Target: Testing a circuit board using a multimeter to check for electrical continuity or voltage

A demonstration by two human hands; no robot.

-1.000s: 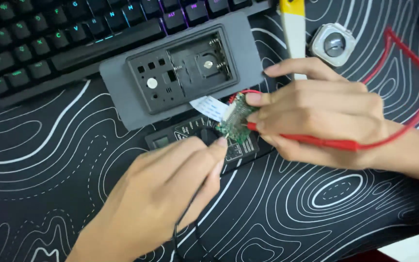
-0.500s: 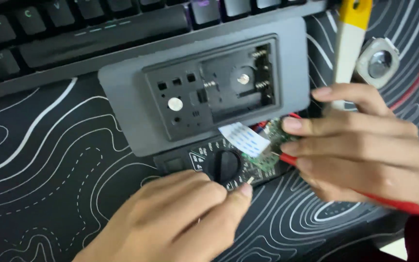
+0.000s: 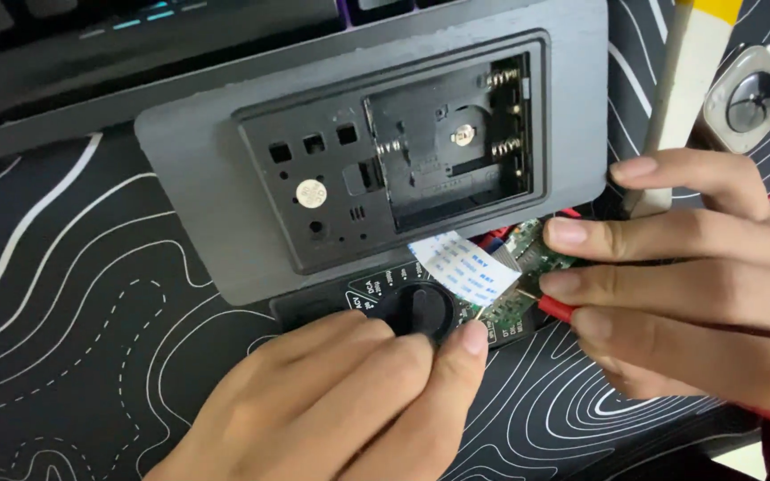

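Gripping the multimeter dial [image 3: 413, 310], left hand [image 3: 331, 405]; right hand [image 3: 688, 276] pinching red probe [image 3: 556, 308]

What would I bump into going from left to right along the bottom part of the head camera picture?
Left hand → black round dial → white ribbon cable → small green circuit board → right hand.

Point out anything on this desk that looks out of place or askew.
The grey housing lies tilted, its edge resting over the multimeter and partly hiding it. Its battery bay is open and empty, springs bare. A small green circuit board with a white ribbon cable sits loose, pinched by the right hand.
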